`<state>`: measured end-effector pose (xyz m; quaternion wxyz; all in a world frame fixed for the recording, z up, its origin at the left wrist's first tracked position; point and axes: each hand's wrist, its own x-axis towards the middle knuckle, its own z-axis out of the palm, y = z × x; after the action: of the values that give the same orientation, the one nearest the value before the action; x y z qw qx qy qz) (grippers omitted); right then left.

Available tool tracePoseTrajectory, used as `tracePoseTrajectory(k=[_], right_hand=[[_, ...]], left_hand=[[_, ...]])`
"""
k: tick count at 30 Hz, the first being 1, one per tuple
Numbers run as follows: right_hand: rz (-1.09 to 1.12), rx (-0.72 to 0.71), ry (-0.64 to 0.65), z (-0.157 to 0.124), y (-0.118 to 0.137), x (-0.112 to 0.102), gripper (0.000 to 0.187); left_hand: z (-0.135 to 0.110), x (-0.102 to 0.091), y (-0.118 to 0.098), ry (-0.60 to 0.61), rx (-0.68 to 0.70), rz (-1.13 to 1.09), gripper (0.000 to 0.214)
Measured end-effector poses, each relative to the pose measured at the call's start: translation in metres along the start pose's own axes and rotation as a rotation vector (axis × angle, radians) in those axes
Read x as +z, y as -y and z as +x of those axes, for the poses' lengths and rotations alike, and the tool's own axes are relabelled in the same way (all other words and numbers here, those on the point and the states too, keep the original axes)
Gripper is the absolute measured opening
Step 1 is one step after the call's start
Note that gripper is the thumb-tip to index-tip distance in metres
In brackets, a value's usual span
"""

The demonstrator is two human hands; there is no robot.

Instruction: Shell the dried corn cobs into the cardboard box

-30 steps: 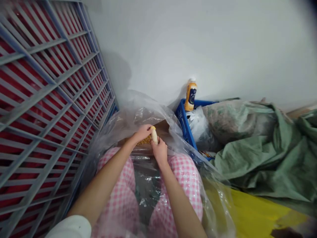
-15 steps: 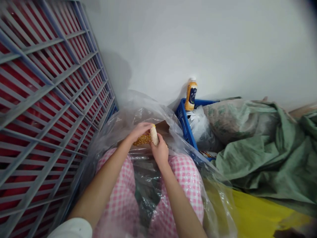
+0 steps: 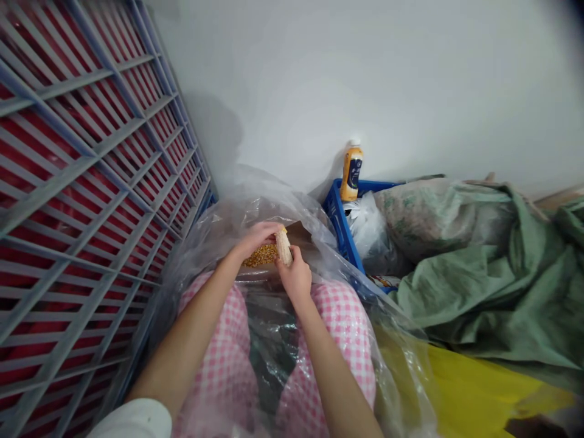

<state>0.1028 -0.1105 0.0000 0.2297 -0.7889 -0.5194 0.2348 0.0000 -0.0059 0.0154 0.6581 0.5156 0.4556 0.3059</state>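
Clamps pale, tapered, ridged corncob (image 3: 283, 244) in right grip (image 3: 294, 274), jutting toward 11 o'clock; touches tip with left grip (image 3: 259, 238), can't tell closure.

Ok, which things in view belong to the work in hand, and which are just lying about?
In use:
corn cob, gripped by the right hand, left hand at its tip
loose kernels
brown sheet under them
clear plastic, apparently

Seemingly lying about:
orange bottle
blue crate
slatted crate
green sheet
yellow sheet
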Motion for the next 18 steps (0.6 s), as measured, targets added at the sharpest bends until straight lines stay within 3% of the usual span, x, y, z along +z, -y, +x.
tracePoseTrajectory(k=[4,7,12,18], right_hand=[[-0.110,-0.011,-0.014,-0.002,0.003,-0.001,0.042],[-0.139,-0.001,-0.009,-0.001,0.003,-0.001,0.042],[-0.167,0.018,0.005,0.000,0.002,0.001,0.045],[-0.134,0.027,0.009,-0.001,0.001,0.000,0.045]], left_hand=[[0.004,0.002,0.001,-0.109,0.131,0.312,0.028],[0.007,0.003,0.005,-0.099,0.234,0.478,0.031],[0.011,0.004,0.018,-0.097,0.271,0.710,0.033],[0.014,0.005,0.022,-0.141,0.255,0.648,0.032]])
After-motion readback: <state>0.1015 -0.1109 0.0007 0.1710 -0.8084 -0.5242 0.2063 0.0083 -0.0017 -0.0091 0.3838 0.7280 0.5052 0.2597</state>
